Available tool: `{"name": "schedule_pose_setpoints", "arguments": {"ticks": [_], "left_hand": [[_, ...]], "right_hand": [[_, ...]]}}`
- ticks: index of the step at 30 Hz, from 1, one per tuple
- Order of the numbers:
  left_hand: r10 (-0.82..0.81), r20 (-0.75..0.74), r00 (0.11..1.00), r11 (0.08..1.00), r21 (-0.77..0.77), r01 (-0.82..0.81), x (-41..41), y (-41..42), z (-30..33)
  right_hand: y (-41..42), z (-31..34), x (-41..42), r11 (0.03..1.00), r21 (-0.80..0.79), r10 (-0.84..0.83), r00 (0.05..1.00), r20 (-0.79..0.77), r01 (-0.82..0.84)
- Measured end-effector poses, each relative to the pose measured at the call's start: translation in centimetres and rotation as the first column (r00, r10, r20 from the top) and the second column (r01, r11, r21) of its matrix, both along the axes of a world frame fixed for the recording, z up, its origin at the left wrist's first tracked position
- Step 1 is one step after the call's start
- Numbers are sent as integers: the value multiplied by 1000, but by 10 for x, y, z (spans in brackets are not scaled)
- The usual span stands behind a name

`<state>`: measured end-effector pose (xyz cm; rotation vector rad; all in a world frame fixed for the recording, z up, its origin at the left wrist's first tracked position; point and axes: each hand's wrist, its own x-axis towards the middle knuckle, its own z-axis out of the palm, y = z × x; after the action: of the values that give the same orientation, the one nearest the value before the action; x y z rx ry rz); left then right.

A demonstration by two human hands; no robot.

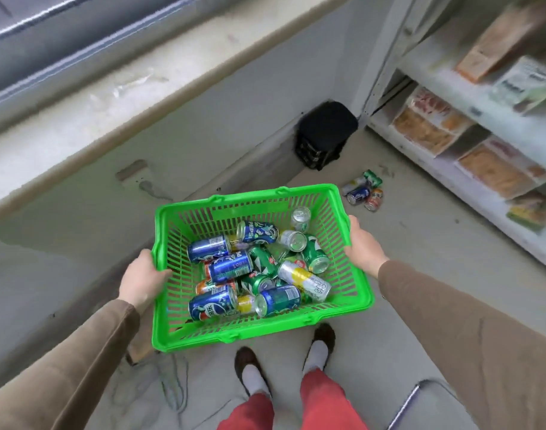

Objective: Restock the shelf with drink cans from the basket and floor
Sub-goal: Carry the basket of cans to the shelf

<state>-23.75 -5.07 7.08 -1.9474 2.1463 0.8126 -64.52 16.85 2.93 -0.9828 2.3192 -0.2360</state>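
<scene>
green plastic basket (355, 268) held above the floor (420, 274). left hand (143, 279) grip closed on its left rim, right hand (363, 243) grip closed on its right rim. drink cans (256, 268) lie jumbled inside. four more cans (364, 190) on the floor near the shelf (451, 88) at right.

left hand (143, 278): gripping, arm extended | right hand (364, 247): gripping, arm extended
</scene>
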Motion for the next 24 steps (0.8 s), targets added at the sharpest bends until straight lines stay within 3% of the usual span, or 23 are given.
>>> {"name": "schedule_pose_setpoints", "arguments": {"ticks": [13, 24], "left_hand": [[-459, 27, 888, 888, -6, 460, -403, 65, -15], [-682, -4, 731, 728, 99, 679, -682, 100, -79]], "right_hand": [[228, -8, -244, 872, 66, -481, 875, -57, 484], [322, -52, -406, 680, 141, -722, 691, -37, 719]]}}
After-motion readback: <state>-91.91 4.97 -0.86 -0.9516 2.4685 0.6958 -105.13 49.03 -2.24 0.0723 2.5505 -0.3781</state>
